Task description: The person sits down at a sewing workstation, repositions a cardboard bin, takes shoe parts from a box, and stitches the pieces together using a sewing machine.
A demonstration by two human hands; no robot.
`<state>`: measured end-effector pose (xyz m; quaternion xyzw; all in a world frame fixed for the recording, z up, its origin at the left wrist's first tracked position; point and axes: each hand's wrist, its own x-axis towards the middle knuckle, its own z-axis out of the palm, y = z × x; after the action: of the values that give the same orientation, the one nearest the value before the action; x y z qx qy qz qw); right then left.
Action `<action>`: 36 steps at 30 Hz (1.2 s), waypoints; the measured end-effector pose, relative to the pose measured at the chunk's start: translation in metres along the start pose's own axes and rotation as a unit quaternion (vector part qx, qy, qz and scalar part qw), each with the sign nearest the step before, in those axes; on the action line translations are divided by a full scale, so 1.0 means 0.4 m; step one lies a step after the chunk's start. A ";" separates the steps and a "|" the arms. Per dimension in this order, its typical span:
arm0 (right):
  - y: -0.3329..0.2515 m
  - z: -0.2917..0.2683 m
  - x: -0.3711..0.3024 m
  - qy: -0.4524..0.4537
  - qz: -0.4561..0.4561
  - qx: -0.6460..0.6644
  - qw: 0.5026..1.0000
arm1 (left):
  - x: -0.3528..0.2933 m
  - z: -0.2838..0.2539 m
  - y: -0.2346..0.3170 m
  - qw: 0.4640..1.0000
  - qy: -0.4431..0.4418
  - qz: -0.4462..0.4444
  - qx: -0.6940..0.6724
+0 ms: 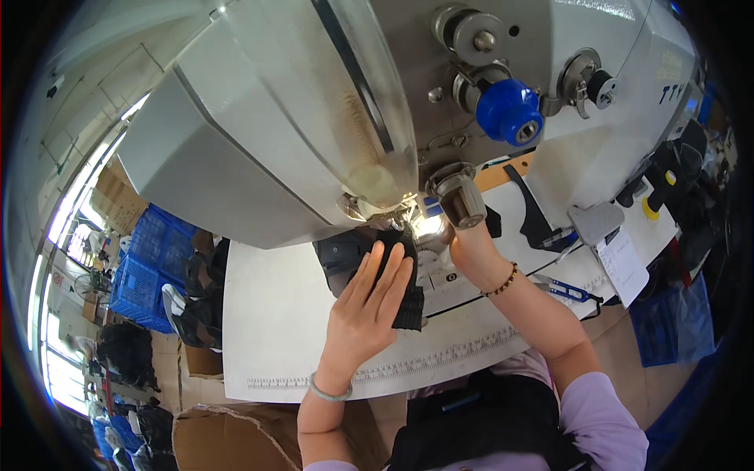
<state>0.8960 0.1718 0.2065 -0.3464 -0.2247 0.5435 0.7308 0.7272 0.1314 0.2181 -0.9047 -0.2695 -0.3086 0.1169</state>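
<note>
My left hand [365, 302] lies flat with its fingers stretched out, pressing on a black fabric piece [408, 308] with a ribbed edge. The piece, which looks like part of a shoe upper, rests on the white table [275, 314] under the lit needle area of a large grey sewing machine [267, 118]. To the right, my right hand [471, 245] reaches in beside the needle area. A metal cylinder on the machine hides its fingers, so I cannot see whether they hold anything.
Right of the machine's base lie a black curved piece [530, 212], blue-handled snips [567, 290] and a white paper [623, 263]. A printed ruler [377, 369] runs along the table's front edge. Blue crates [145, 271], dark shoes [196, 310] and a cardboard box [228, 439] stand at left.
</note>
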 end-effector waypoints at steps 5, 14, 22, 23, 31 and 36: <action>-0.007 -0.014 -0.001 -0.004 0.014 0.001 1.000 | 0.014 -0.007 -0.009 1.000 0.008 -0.015 -0.026; 0.010 -0.034 0.001 -0.021 0.000 -0.011 1.000 | -0.001 0.000 -0.072 0.995 0.017 -0.014 -0.097; -0.023 -0.042 0.004 -0.065 -0.008 -0.060 0.996 | -0.046 0.060 -0.088 0.990 0.116 -0.007 -0.087; -0.027 -0.040 0.008 -0.060 -0.009 -0.060 0.996 | -0.043 0.055 -0.079 0.992 0.099 -0.005 -0.083; -0.009 -0.049 0.030 -0.085 -0.019 -0.081 0.993 | -0.037 0.037 -0.055 0.993 0.084 -0.009 -0.080; 0.017 -0.051 0.052 -0.080 -0.058 -0.107 0.989 | -0.033 0.032 -0.041 0.996 0.069 -0.018 -0.058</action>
<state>0.9124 0.1874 0.1871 -0.3650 -0.3587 0.4991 0.6993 0.7154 0.1443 0.2007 -0.8815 -0.2592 -0.3872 0.0771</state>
